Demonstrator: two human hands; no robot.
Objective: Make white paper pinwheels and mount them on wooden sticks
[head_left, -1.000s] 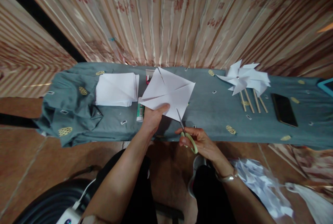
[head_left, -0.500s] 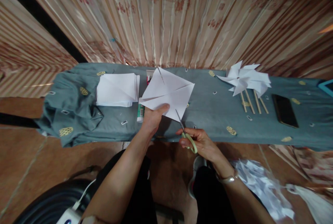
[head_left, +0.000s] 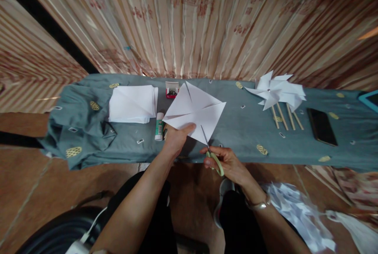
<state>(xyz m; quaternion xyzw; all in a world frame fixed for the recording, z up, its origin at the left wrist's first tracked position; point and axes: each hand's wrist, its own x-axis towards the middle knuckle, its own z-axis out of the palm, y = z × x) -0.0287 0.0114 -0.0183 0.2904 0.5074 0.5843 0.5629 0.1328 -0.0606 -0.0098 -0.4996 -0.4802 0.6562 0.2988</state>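
Observation:
A square sheet of white paper (head_left: 203,106), turned cornerwise, is pinched in my left hand (head_left: 175,138), the thumb on top near its lower left edge. Slits run inward from its top, right and left corners. My right hand (head_left: 226,161) grips scissors (head_left: 216,162) with pale green handles, and their blade lies over the paper's lower corner. Just left of the sheet are a green-and-white glue stick (head_left: 159,127) and a small open red box (head_left: 171,89) with small dark items in it.
A stack of white paper (head_left: 131,103) lies on the left of the cloth-covered table (head_left: 236,128). Paper pinwheels (head_left: 279,90) on wooden sticks and a black phone (head_left: 321,126) lie on the right. On the floor is a clear bag of white paper pieces (head_left: 298,210).
The paper in my left hand has shifted slightly right and down, uncovering the red box and more of the glue stick. My right hand with the scissors has hardly moved.

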